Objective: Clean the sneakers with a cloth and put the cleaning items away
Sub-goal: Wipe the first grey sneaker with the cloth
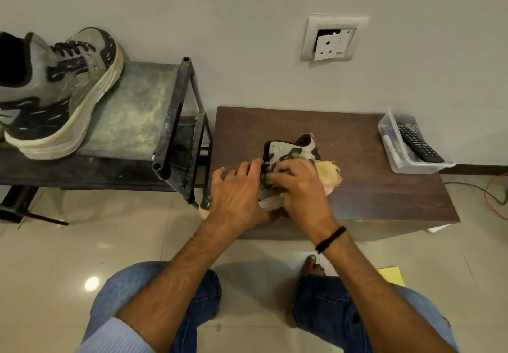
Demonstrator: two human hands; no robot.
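The person's right hand (299, 185) has its fingers curled down over a pale orange fluffy cloth (331, 176) and presses it onto a grey and black sneaker (291, 147). The cloth's frayed end pokes out from under that hand on the right. The left hand (236, 187) lies just beside it, fingers spread and fairly straight, fingertips against the sneaker's left side without gripping. The two hands are close together, nearly touching. A black band (330, 238) circles the right wrist.

The sneaker sits on a dark brown wooden worktop (384, 187), toward its front left, with the collar end facing the wall. At the worktop's far right corner stands a clear plastic tub (420, 167) with a black remote control (419, 145) leaning in it.

Well apart to the left, a second grey and black sneaker (60, 88), streaked with pale marks, stands on top of a dusty dark metal rack (132, 116). On the wall behind, a white socket plate (334, 40) has its insert hanging crooked. A yellow sheet (391, 275) lies on the beige tiled floor (82, 242) by the person's right knee.
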